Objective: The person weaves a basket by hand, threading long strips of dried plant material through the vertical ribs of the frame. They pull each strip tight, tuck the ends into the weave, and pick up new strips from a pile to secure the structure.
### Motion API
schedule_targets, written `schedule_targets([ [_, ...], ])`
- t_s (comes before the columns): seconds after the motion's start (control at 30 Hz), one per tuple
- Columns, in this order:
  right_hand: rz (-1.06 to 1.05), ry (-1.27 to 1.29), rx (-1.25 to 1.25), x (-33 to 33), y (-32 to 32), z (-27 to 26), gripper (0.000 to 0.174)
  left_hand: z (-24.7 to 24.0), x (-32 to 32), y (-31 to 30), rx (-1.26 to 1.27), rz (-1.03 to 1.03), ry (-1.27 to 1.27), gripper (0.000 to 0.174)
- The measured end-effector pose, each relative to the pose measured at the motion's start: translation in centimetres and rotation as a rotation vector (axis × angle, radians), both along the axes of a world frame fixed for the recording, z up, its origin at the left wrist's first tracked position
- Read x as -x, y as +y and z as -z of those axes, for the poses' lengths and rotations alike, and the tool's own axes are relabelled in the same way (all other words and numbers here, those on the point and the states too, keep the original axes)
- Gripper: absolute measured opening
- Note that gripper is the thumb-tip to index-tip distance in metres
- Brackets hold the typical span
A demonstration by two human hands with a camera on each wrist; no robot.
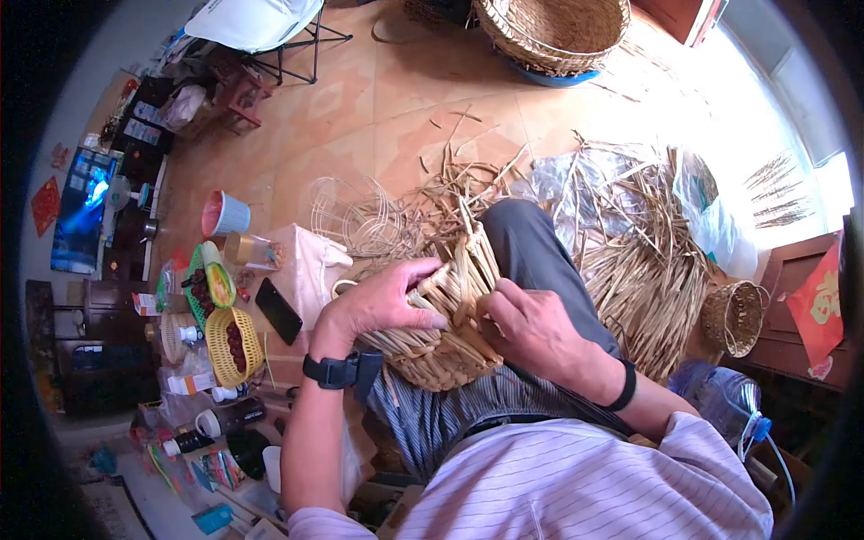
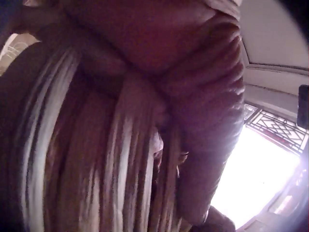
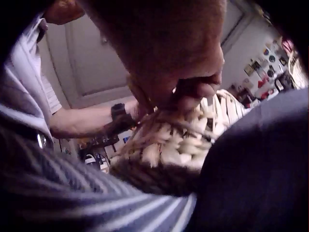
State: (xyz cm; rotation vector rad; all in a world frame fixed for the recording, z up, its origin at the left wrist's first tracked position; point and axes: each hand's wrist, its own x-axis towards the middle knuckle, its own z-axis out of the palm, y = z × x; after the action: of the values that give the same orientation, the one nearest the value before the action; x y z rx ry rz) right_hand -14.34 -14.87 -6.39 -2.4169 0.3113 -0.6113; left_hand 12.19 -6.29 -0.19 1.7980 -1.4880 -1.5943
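Note:
A partly woven straw basket point(image 1: 432, 360) rests on the lap, its strands point(image 1: 472, 261) standing up at the far side. My left hand point(image 1: 382, 301) grips the basket's side, thumb on the near face; in the left wrist view the hand point(image 2: 193, 96) lies over several strands point(image 2: 125, 169). On the basket's right, my right hand point(image 1: 531, 324) has its fingers curled, pinching a strand. In the right wrist view the right hand point(image 3: 178, 58) is at the weave point(image 3: 169, 145); its fingertips are partly hidden.
Loose straw point(image 1: 639, 288) and plastic bags lie on the floor at the right. A round basket point(image 1: 562, 36) stands at the back, a small one point(image 1: 733, 317) at the right. Left are a phone point(image 1: 279, 310), a yellow basket point(image 1: 231, 346) and a striped cup point(image 1: 225, 214).

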Motion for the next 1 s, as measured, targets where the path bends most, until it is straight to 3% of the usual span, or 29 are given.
schedule_targets([
  [0.13,0.212,0.125,0.035,6.9,-1.4,-3.7,0.029,-0.7,0.9,0.8,0.105,0.034,-0.306,0.088],
  [0.17,0.272,0.113,0.065,9.1,-2.7,-3.3,0.029,-0.4,1.0,1.3,0.266,0.054,-0.324,0.081],
  [0.27,0.544,0.050,0.325,15.9,-8.0,-2.2,0.026,-0.3,1.0,1.3,0.080,-0.012,-0.262,0.073],
  [0.33,0.822,0.212,0.318,19.9,-11.3,-1.1,0.023,-0.8,1.4,1.3,0.065,-0.025,-0.194,0.068],
  [0.4,0.753,0.384,0.378,20.1,-12.5,1.1,0.023,-1.1,1.5,0.9,0.062,0.004,-0.184,0.065],
  [0.43,0.712,0.437,0.381,18.4,-12.1,0.6,0.023,-0.4,1.2,0.7,0.055,0.007,-0.060,0.061],
  [0.47,0.718,0.359,0.199,16.3,-10.6,0.6,0.027,-0.1,1.2,0.8,0.053,0.009,-0.051,0.061],
  [0.6,0.175,0.130,0.220,5.9,-3.5,-1.8,0.043,-0.8,1.4,0.5,0.028,0.005,-0.001,0.053],
  [0.73,-0.222,0.199,0.101,0.7,-2.5,0.2,0.023,-0.3,1.5,1.3,-0.048,-0.055,0.083,0.045],
  [0.83,-0.347,0.060,0.041,0.1,-4.3,1.2,0.016,-0.3,1.6,1.8,-0.069,-0.084,0.067,0.043],
  [1.0,-0.467,0.063,0.064,0.7,-6.8,3.3,0.016,-0.1,2.4,1.8,-0.042,-0.124,0.098,0.039],
])
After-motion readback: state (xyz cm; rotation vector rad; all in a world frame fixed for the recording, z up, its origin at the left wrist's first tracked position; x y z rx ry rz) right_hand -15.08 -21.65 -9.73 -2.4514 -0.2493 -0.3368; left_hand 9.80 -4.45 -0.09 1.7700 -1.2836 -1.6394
